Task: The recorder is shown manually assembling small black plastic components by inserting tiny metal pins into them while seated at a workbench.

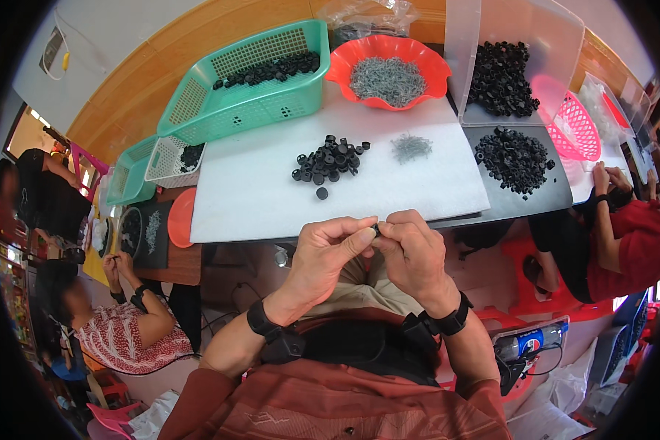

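Observation:
My left hand [328, 257] and my right hand [416, 257] meet just off the table's near edge, fingertips pinched together. Between them is a small black part [376, 229], mostly covered by the fingers, so its exact shape is hidden. Beyond my hands, a heap of round black plastic caps [330, 159] lies on the white foam sheet [271, 209], with a single cap [321, 193] nearer to me. To the right of the heap is a small pile of thin silvery metal pins or screws [411, 147].
At the back stand a green basket [264, 117] of black parts and a red bowl [337, 70] of metal pieces. On the right are a clear bin [572, 44] and a pile of black rings [515, 161]. People sit at work left [136, 330] and right [623, 242].

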Action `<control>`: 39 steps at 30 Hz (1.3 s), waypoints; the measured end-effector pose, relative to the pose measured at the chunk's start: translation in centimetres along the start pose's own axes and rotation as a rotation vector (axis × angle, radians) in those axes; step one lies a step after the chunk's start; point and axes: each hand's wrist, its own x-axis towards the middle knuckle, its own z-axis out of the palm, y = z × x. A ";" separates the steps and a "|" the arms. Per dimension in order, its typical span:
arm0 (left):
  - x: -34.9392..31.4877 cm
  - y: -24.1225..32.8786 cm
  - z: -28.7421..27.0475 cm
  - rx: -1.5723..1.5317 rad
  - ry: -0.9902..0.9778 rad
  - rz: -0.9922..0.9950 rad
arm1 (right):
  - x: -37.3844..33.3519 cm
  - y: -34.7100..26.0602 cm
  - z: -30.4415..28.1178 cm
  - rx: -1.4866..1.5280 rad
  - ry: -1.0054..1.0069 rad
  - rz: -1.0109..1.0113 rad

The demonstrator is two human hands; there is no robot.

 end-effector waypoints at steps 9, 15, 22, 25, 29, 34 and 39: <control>-0.2 0.3 -0.2 -0.021 0.002 0.023 | 0.7 -0.4 -0.6 0.051 -0.089 0.058; -0.8 1.0 -0.6 -0.019 -0.001 -0.039 | 1.4 -1.6 -1.5 0.021 -0.284 0.137; -1.9 1.3 -1.5 0.028 -0.051 -0.101 | 0.9 -2.1 -0.8 -0.012 -0.354 0.100; -2.2 1.9 -1.5 0.035 -0.070 -0.109 | 0.8 -2.4 -0.5 -0.021 -0.319 0.051; -2.2 2.7 -1.7 0.074 -0.079 -0.065 | 0.9 -2.8 -0.2 0.005 -0.278 0.054; -0.7 5.3 -3.1 0.212 0.032 0.112 | 1.6 -4.1 -0.7 0.057 -0.204 0.104; 5.6 12.3 -6.2 0.715 0.363 0.518 | 1.2 -3.8 -1.3 0.023 -0.179 0.083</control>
